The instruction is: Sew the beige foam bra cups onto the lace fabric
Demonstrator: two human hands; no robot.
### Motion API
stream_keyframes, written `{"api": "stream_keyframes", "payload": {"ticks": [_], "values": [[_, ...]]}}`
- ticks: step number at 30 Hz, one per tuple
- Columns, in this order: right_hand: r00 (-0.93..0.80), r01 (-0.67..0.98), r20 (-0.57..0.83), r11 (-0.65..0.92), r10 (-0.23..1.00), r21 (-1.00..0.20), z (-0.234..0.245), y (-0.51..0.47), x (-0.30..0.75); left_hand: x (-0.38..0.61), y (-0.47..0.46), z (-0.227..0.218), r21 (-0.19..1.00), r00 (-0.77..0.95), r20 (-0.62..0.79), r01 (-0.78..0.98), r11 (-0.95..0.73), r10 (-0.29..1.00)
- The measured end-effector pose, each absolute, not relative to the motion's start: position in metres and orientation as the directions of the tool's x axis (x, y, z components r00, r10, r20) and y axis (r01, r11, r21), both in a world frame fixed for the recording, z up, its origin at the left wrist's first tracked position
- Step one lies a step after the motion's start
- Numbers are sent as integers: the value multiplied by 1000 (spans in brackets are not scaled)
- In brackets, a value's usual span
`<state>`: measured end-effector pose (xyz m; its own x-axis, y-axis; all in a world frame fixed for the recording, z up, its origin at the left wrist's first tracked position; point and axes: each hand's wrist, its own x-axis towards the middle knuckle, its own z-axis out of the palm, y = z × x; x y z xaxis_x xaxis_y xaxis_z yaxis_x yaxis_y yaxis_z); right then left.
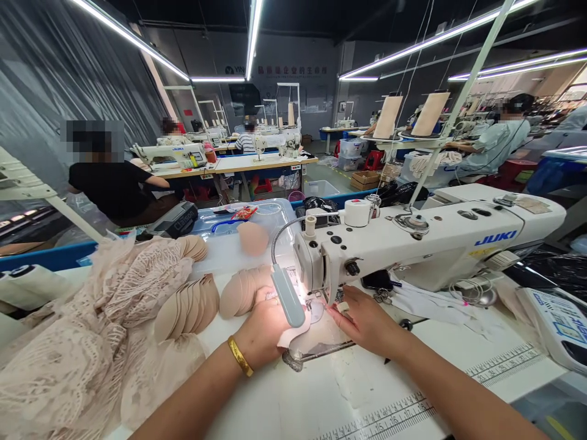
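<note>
A white JUKI sewing machine point(440, 238) stands across the table. Under its needle area, lit by a small grey lamp point(288, 296), lies a beige fabric piece point(298, 337). My left hand point(263, 327), with a gold bangle at the wrist, is closed on the fabric's left side; the lamp hides part of its fingers. From the right, my right hand point(364, 318) has its thumb and forefinger together at the fabric's edge beside the presser foot. A pale band circles one of its fingers. Stacks of beige oval pads point(188, 308) lie left of my left hand.
Beige lace fabric point(59, 342) is heaped at the left. A clear plastic lid point(220, 244) lies behind the pads. Ruler markings point(389, 418) run along the front. A dark phone point(378, 280) lies behind my right hand. Thread cones point(387, 116) stand above. Other people sit at machines beyond.
</note>
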<state>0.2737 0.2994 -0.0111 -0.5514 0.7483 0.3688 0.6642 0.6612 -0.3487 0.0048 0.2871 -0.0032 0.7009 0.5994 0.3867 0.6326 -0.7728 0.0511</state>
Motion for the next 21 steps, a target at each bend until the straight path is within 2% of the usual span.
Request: {"api": "stream_keyframes", "payload": {"ticks": [3, 6, 11, 16, 18, 21], "values": [[-552, 661, 368, 662, 748, -354, -8, 298, 274, 4, 288, -6, 109, 678, 443, 609, -786, 587], [-554, 647, 360, 661, 750, -381, -7, 297, 274, 3, 286, -6, 117, 663, 459, 614, -780, 591], [-576, 621, 347, 673, 740, -403, -11, 298, 275, 2, 279, -1, 109, 653, 416, 655, -748, 633], [-612, 627, 335, 698, 716, -345, -11, 297, 276, 2, 273, -3, 78, 677, 383, 654, -752, 629], [-662, 606, 303, 728, 685, -321, -7, 295, 275, 3, 270, -4, 76, 683, 383, 648, -758, 622], [-777, 502, 217, 789, 591, -354, 2, 290, 274, 4, 267, -2, 70, 691, 358, 651, -756, 628]]}}
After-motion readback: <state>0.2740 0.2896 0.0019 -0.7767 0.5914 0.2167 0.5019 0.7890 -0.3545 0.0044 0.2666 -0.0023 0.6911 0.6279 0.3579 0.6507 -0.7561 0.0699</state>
